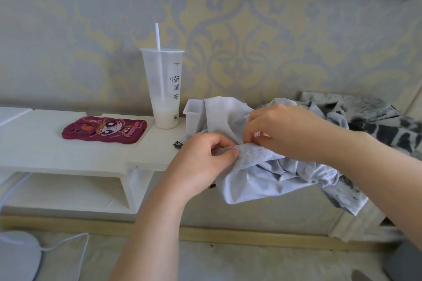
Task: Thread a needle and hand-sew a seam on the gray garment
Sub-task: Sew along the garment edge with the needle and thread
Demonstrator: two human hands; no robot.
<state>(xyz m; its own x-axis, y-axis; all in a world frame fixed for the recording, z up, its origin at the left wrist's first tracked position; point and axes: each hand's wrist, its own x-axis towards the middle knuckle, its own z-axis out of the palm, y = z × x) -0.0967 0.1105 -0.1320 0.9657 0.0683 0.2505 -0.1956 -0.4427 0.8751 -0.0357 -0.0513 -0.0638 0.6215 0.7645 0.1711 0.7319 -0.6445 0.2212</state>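
Though crumpled, thin soft gray garment (262,175)

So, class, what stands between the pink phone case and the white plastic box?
A tall plastic cup with a straw, a little milky drink at its bottom; the head view shows it.

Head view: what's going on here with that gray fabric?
A person holds the gray garment at the edge of the white shelf. The left hand pinches a fold of it, and the right hand pinches the cloth right beside it. No needle or thread can be made out. A drink cup and a phone in a pink case sit farther left on the shelf.
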